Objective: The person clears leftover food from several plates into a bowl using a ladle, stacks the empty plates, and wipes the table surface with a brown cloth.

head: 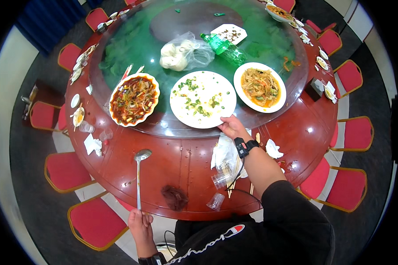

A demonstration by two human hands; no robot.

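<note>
My left hand (141, 221) grips the handle of a long metal serving spoon (138, 179), bowl end pointing away over the table. With my right hand (232, 126) I hold the near right rim of a large white plate (205, 97) scattered with chopped green onion. That plate is at the near edge of the glass turntable (152, 131); whether it rests there or is lifted I cannot tell. To its left sits a scalloped bowl of food in red sauce (134, 99). On its right is an oval plate of shredded food (260, 86).
Behind the plates lie a plastic bag of white buns (179, 53), a green plastic bottle (224, 49) and an octagonal plate (230, 33). A brown cloth (174, 197), plastic cups (216, 201), chopsticks and crumpled napkins (273, 149) lie on the near tabletop. Red chairs (96, 220) ring the table.
</note>
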